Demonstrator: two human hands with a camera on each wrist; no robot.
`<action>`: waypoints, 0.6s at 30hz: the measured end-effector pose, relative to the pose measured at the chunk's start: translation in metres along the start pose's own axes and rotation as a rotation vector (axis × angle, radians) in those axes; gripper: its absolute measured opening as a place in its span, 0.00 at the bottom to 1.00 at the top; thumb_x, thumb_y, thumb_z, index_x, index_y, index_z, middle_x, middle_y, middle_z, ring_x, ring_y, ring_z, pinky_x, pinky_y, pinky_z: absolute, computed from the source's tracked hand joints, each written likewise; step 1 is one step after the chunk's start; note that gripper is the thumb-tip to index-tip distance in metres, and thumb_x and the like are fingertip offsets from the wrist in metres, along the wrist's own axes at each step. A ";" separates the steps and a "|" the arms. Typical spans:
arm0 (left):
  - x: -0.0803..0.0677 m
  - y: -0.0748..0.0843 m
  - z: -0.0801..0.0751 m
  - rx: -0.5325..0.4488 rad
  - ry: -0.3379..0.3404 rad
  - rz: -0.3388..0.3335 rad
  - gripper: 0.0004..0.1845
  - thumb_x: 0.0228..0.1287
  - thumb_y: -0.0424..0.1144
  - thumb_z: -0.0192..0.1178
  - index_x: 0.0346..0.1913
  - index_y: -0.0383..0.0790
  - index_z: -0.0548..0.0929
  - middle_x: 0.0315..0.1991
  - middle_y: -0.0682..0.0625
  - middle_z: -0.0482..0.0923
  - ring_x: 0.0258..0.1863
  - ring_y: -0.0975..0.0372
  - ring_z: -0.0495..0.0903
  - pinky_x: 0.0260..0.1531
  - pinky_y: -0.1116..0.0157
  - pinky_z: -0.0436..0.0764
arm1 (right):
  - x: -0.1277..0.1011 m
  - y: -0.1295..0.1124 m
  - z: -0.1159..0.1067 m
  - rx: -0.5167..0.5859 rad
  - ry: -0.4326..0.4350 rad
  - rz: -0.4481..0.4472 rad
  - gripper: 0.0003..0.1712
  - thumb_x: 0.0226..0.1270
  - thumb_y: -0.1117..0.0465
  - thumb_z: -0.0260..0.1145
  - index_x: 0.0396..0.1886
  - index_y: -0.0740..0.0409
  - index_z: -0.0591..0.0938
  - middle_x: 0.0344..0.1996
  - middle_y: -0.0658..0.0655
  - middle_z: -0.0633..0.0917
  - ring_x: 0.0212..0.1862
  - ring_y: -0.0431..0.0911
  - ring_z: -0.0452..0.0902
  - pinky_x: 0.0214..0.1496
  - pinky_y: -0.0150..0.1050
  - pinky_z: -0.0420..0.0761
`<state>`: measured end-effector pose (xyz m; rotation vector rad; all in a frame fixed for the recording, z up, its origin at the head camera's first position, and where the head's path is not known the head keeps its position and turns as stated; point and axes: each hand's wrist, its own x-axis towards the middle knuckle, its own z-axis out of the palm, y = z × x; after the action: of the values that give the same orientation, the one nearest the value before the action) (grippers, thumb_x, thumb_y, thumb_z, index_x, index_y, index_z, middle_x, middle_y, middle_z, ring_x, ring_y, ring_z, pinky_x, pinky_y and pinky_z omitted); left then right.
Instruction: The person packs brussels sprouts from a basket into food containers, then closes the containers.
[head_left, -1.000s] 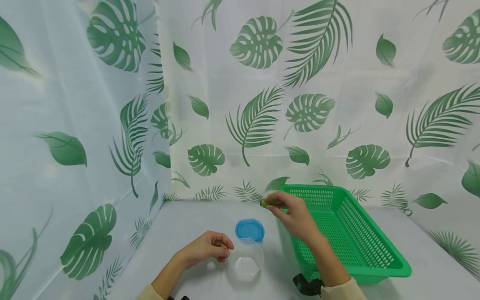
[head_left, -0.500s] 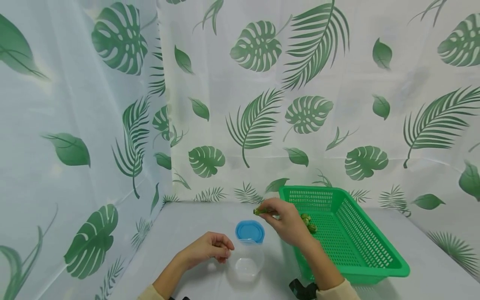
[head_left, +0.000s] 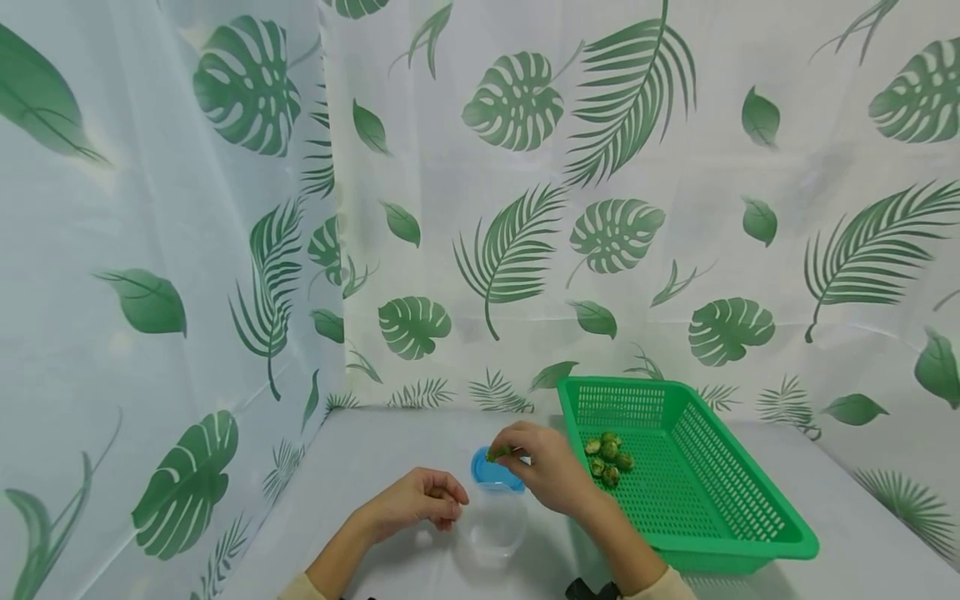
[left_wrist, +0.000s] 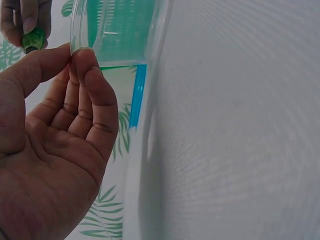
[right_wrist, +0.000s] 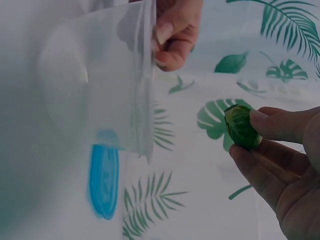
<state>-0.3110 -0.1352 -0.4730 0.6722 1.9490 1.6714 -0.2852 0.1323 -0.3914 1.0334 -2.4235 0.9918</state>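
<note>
Though round, knobbly green sprout [right_wrist: 241, 126], pinched.

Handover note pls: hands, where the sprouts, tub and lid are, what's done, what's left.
Left hand: fingers curled on the rim of the clear tub, steadying it on the table.
Right hand: pinches one green sprout above the blue lid, just behind the tub.
Blue lid lies flat on the table, off the tub.
Green basket to the right holds a small cluster of sprouts.
Done: one sprout lifted out of the basket. The tub looks empty.
Left, likely: drop this sprout in the tub, bring the rest over, then put the lid on.
</note>
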 end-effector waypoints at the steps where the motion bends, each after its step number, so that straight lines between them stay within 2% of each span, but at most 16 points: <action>1: 0.000 0.000 0.000 0.001 0.000 -0.002 0.17 0.70 0.33 0.65 0.54 0.22 0.81 0.33 0.53 0.86 0.30 0.64 0.83 0.34 0.67 0.84 | 0.000 0.000 0.002 -0.001 -0.016 0.007 0.09 0.67 0.69 0.72 0.40 0.51 0.89 0.42 0.48 0.89 0.44 0.40 0.86 0.46 0.32 0.86; 9: -0.003 0.000 0.002 -0.008 -0.010 -0.003 0.19 0.71 0.32 0.64 0.56 0.19 0.79 0.33 0.53 0.86 0.30 0.64 0.84 0.35 0.67 0.84 | -0.004 0.001 0.010 0.003 -0.116 0.028 0.06 0.68 0.67 0.73 0.40 0.52 0.90 0.40 0.48 0.89 0.42 0.38 0.84 0.45 0.33 0.85; 18: -0.002 0.004 0.000 0.009 -0.012 -0.003 0.18 0.72 0.34 0.64 0.56 0.21 0.80 0.34 0.53 0.86 0.31 0.64 0.83 0.36 0.66 0.84 | -0.002 0.002 0.014 -0.066 -0.139 0.024 0.05 0.66 0.66 0.74 0.39 0.52 0.91 0.36 0.48 0.90 0.36 0.34 0.80 0.40 0.32 0.82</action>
<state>-0.3089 -0.1358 -0.4693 0.6815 1.9492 1.6539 -0.2856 0.1243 -0.4036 1.0861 -2.5667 0.8679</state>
